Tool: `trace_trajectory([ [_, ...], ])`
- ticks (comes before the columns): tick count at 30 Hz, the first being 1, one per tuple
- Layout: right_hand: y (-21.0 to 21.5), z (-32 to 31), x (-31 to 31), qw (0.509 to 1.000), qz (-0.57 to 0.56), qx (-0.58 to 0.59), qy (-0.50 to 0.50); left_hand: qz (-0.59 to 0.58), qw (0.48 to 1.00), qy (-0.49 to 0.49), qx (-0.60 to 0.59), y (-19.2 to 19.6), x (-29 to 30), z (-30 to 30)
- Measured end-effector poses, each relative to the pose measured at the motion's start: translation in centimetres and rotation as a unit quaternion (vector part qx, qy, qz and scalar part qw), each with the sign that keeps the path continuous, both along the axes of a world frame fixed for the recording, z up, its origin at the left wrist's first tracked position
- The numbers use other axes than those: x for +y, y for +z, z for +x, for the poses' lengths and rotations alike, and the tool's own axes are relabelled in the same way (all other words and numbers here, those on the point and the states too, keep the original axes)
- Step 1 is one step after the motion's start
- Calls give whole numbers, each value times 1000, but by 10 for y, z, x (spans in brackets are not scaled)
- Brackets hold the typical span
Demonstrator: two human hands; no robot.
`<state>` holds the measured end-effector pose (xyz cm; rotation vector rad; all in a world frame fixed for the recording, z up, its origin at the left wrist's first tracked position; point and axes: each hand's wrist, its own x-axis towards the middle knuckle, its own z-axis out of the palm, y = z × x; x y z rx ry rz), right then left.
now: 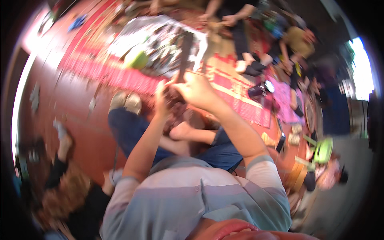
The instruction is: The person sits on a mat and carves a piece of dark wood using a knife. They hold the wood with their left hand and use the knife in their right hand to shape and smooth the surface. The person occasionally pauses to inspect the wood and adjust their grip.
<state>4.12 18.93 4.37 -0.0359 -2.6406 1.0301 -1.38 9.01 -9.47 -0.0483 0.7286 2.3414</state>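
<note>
My right hand (197, 91) is closed round the handle end of a knife with a long, broad, dark blade (185, 52). The blade points away from me, over the near part of a pale shiny sheet (120, 40) strewn with dark and green pieces. My left hand (161, 100) is close to the right one, beside a dark reddish-brown mass (175, 105) above my crossed legs. Motion smears its fingers, so I cannot tell whether they grip anything. A rounded light-green thing (136, 59) rests at the sheet's near left edge.
Red patterned mats (236, 90) cover part of the tiled floor (86, 132). Several people sit around, at the far side, right and lower left. A dark round object with a bright face (262, 89) stands on the right. Farther right is a green stool (323, 150).
</note>
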Motion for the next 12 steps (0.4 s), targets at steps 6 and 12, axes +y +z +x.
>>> trace_trajectory([
  [6,3,-8,-4,999,-42,9,20,-14,999,-15,34,-24,-15,-15],
  [12,-13,-14,26,993,-118,-12,-18,-26,996,2,85,-20,-8,-13],
])
